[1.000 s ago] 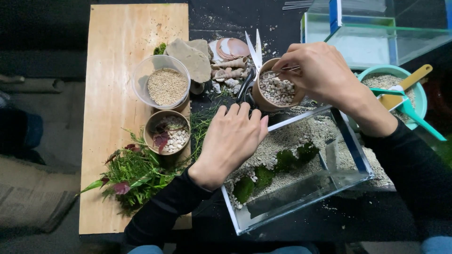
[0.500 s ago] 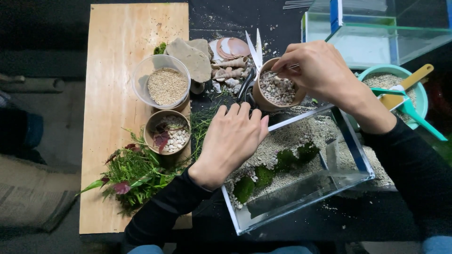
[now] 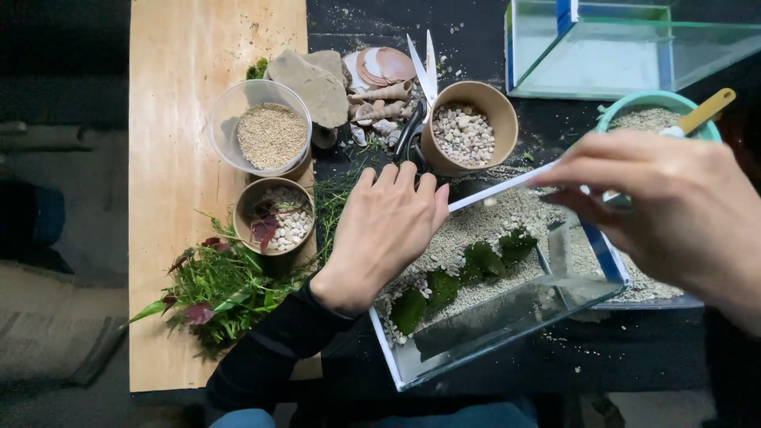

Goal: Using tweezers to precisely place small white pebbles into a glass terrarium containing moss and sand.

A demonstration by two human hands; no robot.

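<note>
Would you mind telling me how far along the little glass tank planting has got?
Done: sand and green moss clumps lie in the glass tank. In hand: left hand steadies its corner; right hand hovers above. Left: the plants and pebble cup stay outside.

Dark table [image 3: 634,357], wooden board [image 3: 182,79], glass tank [image 3: 507,317]

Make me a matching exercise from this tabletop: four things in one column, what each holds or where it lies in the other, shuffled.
Things
1. clear plastic cup
2. brown paper cup
3. glass tank
4. scissors

Descriptions
A. white pebbles
B. pale gravel with green moss
C. fine tan sand
D. lying open beside the shells

Pairs: 1-C, 2-A, 3-B, 4-D
</note>
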